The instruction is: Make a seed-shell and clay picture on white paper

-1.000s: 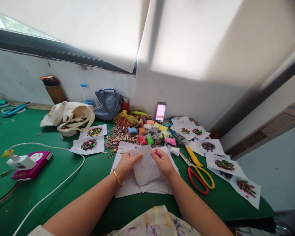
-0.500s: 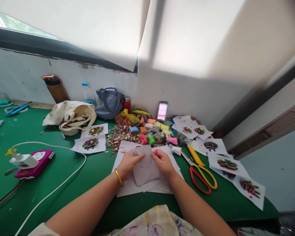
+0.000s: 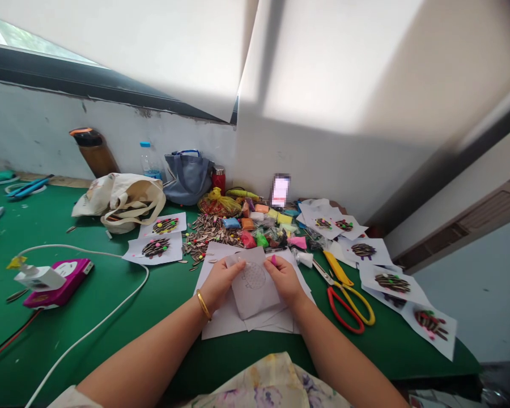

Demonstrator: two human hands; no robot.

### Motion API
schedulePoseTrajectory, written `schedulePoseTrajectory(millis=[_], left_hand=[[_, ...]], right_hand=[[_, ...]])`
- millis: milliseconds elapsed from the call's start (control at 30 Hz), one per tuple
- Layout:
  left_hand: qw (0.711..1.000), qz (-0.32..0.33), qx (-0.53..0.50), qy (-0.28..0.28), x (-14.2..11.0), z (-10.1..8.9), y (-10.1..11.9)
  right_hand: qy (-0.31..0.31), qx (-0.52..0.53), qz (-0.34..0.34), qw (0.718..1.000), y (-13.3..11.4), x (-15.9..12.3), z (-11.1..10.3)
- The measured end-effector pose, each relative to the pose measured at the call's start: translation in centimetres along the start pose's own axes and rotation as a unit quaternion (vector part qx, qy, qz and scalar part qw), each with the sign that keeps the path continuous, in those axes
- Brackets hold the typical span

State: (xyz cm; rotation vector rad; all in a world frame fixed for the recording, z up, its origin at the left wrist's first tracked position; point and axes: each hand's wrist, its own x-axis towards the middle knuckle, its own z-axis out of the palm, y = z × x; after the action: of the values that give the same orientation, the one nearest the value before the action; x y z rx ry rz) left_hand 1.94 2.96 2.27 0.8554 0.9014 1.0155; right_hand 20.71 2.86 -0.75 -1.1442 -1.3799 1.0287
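Between my hands a small paper sheet [image 3: 258,297], printed with a patterned round outline, is held tilted above a stack of white papers [image 3: 215,323]. My left hand [image 3: 221,282] pinches its left edge, thumb on top; a gold bangle circles that wrist. My right hand [image 3: 284,279] is closed at the upper right edge, thumb over the sheet. A bit of pink material [image 3: 273,260], seemingly modelling clay, shows at its fingertips. Just beyond lie a pile of sunflower seeds [image 3: 215,232] and colourful clay packets [image 3: 249,240].
Red-and-yellow scissors [image 3: 346,303] and a yellow cutter [image 3: 338,268] lie right. Seed-decorated cards [image 3: 393,283] line both sides. A phone [image 3: 280,191] leans on the wall. Left are a cloth bag [image 3: 119,198], blue bag [image 3: 187,178], power strip [image 3: 70,283] and white cable [image 3: 106,319].
The sheet has turned a little, and its printed outline shows more fully. My right thumb has shifted onto the sheet's edge, and the pink bit sits slightly higher. My left hand hardly moved.
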Motion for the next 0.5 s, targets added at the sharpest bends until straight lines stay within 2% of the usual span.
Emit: schedulePoseTrajectory(millis=[133, 300, 400, 500], left_hand=[[1.000, -0.011, -0.012, -0.017, 0.3, -0.4, -0.2], [1.000, 0.008, 0.017, 0.008, 0.6, -0.7, -0.3], [0.998, 0.021, 0.054, -0.014, 0.6, -0.7, -0.2], [0.997, 0.037, 0.074, -0.008, 0.6, -0.7, -0.2]], right_hand=[[0.024, 0.035, 0.021, 0.999, 0.3, 0.2, -0.1], [0.047, 0.088, 0.074, 0.992, 0.7, 0.5, -0.4], [0.045, 0.111, 0.081, 0.989, 0.9, 0.5, -0.4], [0.037, 0.116, 0.080, 0.989, 1.1, 0.5, -0.3]])
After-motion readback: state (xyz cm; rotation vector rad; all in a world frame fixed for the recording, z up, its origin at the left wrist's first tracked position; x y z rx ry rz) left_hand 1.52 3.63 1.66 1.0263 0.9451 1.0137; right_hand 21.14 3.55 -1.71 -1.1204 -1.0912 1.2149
